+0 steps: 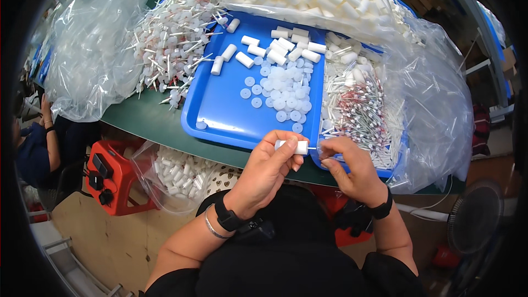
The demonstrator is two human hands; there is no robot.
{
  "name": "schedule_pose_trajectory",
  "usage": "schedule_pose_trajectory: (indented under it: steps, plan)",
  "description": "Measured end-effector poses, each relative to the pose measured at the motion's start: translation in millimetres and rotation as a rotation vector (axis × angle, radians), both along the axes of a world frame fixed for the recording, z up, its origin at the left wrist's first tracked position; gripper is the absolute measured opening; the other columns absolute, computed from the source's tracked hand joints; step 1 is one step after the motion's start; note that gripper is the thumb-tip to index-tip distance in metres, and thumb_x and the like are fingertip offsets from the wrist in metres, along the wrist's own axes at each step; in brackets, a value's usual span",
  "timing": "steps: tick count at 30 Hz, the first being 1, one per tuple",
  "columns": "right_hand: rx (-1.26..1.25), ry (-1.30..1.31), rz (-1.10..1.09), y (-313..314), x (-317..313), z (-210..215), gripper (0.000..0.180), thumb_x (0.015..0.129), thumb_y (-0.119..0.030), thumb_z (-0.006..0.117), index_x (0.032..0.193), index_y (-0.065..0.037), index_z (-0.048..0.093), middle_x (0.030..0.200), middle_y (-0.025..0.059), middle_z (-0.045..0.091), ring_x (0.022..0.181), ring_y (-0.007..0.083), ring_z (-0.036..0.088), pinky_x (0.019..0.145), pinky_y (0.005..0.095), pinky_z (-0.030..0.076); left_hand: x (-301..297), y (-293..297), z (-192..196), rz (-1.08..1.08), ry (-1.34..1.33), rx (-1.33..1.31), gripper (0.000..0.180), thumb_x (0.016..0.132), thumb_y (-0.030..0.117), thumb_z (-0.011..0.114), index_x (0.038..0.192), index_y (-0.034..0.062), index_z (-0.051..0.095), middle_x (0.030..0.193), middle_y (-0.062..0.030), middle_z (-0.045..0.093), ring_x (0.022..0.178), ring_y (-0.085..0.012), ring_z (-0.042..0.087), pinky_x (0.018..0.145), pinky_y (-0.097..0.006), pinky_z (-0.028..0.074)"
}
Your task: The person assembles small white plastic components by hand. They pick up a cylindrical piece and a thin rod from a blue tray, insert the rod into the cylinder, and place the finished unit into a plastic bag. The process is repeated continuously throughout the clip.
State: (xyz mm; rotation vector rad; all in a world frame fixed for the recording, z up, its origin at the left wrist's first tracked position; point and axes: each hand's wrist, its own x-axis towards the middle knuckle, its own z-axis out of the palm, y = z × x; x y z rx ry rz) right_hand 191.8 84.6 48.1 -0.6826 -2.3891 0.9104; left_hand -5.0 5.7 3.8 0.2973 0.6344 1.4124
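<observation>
Nearest: left hand (269, 168) pinches small white plastic tube (294, 146) at near rim of blue tray (220, 104). Right hand (346, 168) just beside, fingertips closed on thin white stick (313, 148) meeting tube end. Beyond: loose white round caps (283, 91), more white tubes (286, 44), red-banded sticks (357, 110), clear bags (93, 49).

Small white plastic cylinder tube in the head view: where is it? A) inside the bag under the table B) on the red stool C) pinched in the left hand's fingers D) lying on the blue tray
C: the left hand pinches the small white plastic cylinder tube at the near edge of the blue plastic tray, while the right hand meets it at a thin white stem.
</observation>
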Motion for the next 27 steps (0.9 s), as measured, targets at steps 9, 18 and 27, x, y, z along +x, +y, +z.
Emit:
schedule_pose_trajectory:
  steps: [9, 18, 27]
  plan:
    - [0.001, 0.076, -0.097, -16, -20, -16, 0.030, 0.091, 0.002, 0.065, 0.120, 0.001, 0.058, 0.103, 0.0180, 0.064, 0.081, 0.0306, 0.065, 0.071, 0.0361, 0.053, 12, -8, -14, 0.166, 0.632, 0.214, 0.018, 0.102, 0.008, 0.056, 0.119, 0.0028, 0.053, 0.120, -0.0070, 0.055, 0.099, -0.0112, 0.056, 0.089, -0.026, 0.046]
    - [0.024, 0.068, 0.051, -17, -36, -26, 0.026, 0.092, 0.003, 0.059, 0.118, 0.001, 0.056, 0.104, 0.0200, 0.063, 0.092, 0.0391, 0.065, 0.075, 0.0426, 0.053, 19, -11, -15, 0.021, 0.305, 0.313, 0.043, 0.100, 0.003, 0.047, 0.144, 0.0019, 0.044, 0.159, -0.0128, 0.031, 0.144, -0.0242, 0.036, 0.117, -0.038, 0.033]
    - [0.266, 0.079, -0.032, -15, -50, -26, 0.031, 0.090, -0.008, 0.069, 0.118, -0.001, 0.056, 0.100, 0.0169, 0.064, 0.084, 0.0366, 0.065, 0.067, 0.0406, 0.054, 1, -4, -8, -0.087, -0.215, 0.118, 0.055, 0.110, 0.031, 0.032, 0.154, -0.0006, 0.029, 0.160, -0.0151, 0.031, 0.146, -0.0250, 0.034, 0.120, -0.040, 0.029]
